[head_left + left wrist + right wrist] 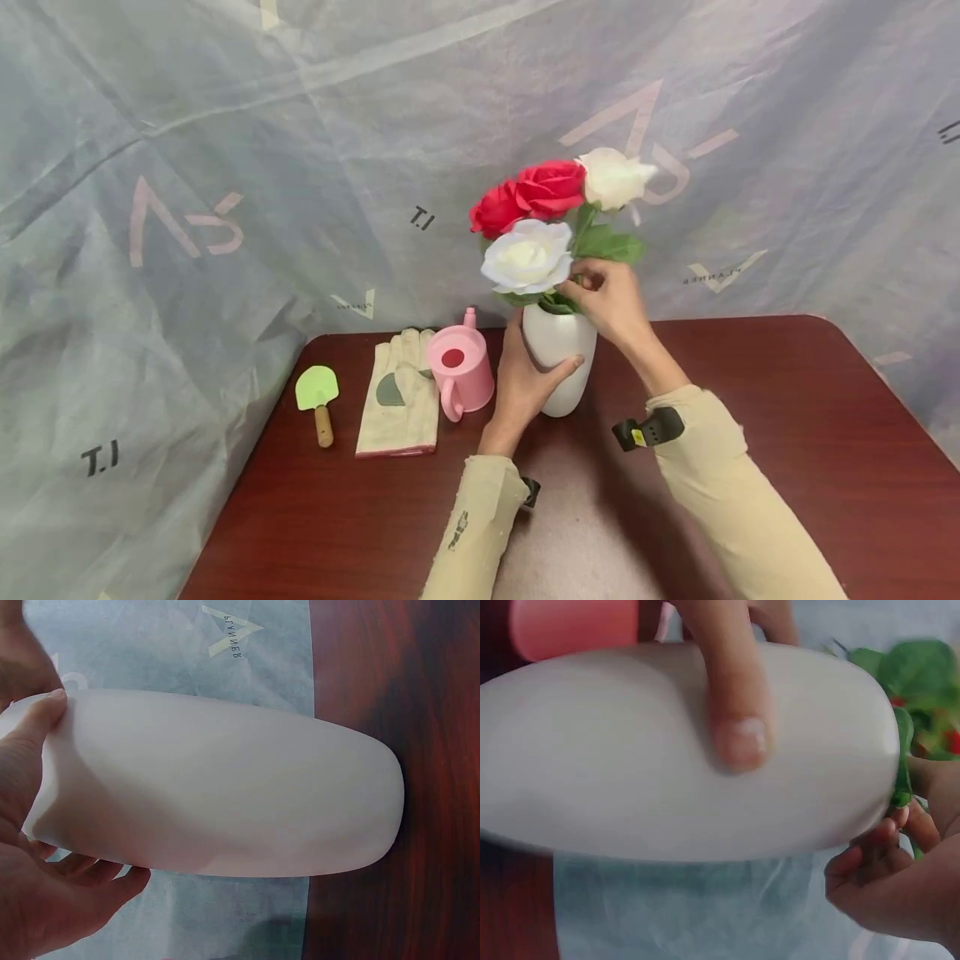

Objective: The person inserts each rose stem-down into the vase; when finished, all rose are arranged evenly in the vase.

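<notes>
A smooth white vase (561,337) stands upright on the table, its mouth filled with stems and green leaves. My left hand (519,379) grips it from the left side, the thumb lying across its front and the other fingers behind. At the mouth my right hand (615,304) pinches a green rose stem (902,799) between thumb and fingers; I cannot tell which bloom it carries. Above the vase are a white rose (528,257) in front, two red roses (551,188) behind it, and another white rose (613,177) at the upper right.
Left of the vase stands a pink watering can (471,379). Beside it lie pale work gloves (397,417) and a small trowel (317,387) with a green blade and wooden handle. Grey printed sheeting (360,167) hangs behind the dark red table (772,400).
</notes>
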{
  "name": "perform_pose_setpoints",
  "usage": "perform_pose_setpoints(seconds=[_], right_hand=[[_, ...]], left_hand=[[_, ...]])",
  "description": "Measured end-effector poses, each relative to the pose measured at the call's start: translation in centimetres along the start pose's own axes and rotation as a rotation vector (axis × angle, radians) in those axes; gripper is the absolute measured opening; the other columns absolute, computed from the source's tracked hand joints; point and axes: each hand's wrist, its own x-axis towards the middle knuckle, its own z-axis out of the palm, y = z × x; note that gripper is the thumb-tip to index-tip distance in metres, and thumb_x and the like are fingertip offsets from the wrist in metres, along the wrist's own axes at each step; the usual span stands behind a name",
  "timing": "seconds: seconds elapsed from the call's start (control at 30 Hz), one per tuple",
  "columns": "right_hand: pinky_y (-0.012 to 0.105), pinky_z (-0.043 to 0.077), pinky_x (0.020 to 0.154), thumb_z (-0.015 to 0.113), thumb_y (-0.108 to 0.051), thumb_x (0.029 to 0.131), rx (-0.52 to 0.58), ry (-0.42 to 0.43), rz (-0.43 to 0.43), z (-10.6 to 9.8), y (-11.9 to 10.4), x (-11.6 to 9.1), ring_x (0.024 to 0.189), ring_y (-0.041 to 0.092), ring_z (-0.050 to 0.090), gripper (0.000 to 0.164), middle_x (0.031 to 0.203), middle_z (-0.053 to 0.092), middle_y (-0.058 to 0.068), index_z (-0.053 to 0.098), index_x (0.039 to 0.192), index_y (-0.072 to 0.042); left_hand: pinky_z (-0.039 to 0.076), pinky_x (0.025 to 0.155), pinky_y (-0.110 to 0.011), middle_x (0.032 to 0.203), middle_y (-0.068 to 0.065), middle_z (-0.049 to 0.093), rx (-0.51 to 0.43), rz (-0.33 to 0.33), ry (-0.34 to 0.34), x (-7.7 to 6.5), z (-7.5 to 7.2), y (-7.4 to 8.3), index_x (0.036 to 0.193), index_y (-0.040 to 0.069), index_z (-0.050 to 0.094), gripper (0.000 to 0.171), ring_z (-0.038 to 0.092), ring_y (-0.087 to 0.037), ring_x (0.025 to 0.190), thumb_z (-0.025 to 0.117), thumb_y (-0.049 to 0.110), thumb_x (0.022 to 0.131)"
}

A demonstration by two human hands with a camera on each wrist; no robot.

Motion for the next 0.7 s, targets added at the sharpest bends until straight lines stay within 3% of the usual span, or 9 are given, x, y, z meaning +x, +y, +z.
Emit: perform_pose_setpoints(seconds=[0.07,0.2,0.3,0.43,0.7], right_hand=[[0.029,0.032,0.050,0.068,-0.021,0.084,-0.006,-0.003,0.005,0.3,0.3,-0.3,0.054,0.016,0.038,0.019,0.060,0.045,0.007,0.067,0.083,-0.003],[0.031,0.033,0.052,0.070,-0.027,0.082,-0.051,0.018,0.007,0.3,-0.1,-0.4,0.058,0.018,0.042,0.021,0.066,0.056,0.007,0.071,0.085,-0.006],[0.035,0.040,0.059,0.070,-0.023,0.081,-0.099,-0.019,0.029,0.3,-0.5,-0.3,0.071,0.022,0.053,0.019,0.082,0.066,0.008,0.073,0.088,-0.005],[0.042,0.044,0.073,0.072,-0.016,0.079,-0.140,-0.078,0.048,0.4,-0.4,-0.2,0.089,0.031,0.058,0.017,0.089,0.068,0.014,0.074,0.084,-0.001],[0.040,0.042,0.068,0.070,-0.013,0.078,-0.172,-0.259,0.061,-0.4,-0.7,0.2,0.076,0.026,0.053,0.017,0.068,0.063,0.008,0.070,0.074,0.004]], left_hand=[[0.040,0.092,-0.032,0.133,0.000,0.043,0.000,0.001,-0.002,-0.2,-0.1,0.0,0.143,0.016,0.026,0.098,0.047,-0.010,0.111,0.081,0.040,0.066],[0.040,0.093,-0.032,0.134,0.000,0.042,0.008,0.007,0.006,-0.3,-0.5,0.1,0.143,0.015,0.026,0.098,0.046,-0.009,0.112,0.081,0.039,0.067],[0.040,0.093,-0.033,0.134,-0.001,0.042,0.018,0.014,0.011,-0.2,-0.7,0.3,0.144,0.014,0.026,0.098,0.046,-0.010,0.113,0.081,0.039,0.067],[0.040,0.093,-0.034,0.135,-0.004,0.042,0.025,0.031,0.005,-0.1,-0.6,0.4,0.144,0.012,0.025,0.098,0.046,-0.013,0.114,0.081,0.039,0.068],[0.041,0.091,-0.033,0.129,-0.001,0.045,0.036,0.025,0.013,-0.2,-0.6,0.1,0.140,0.013,0.029,0.093,0.048,-0.012,0.110,0.082,0.038,0.067]])
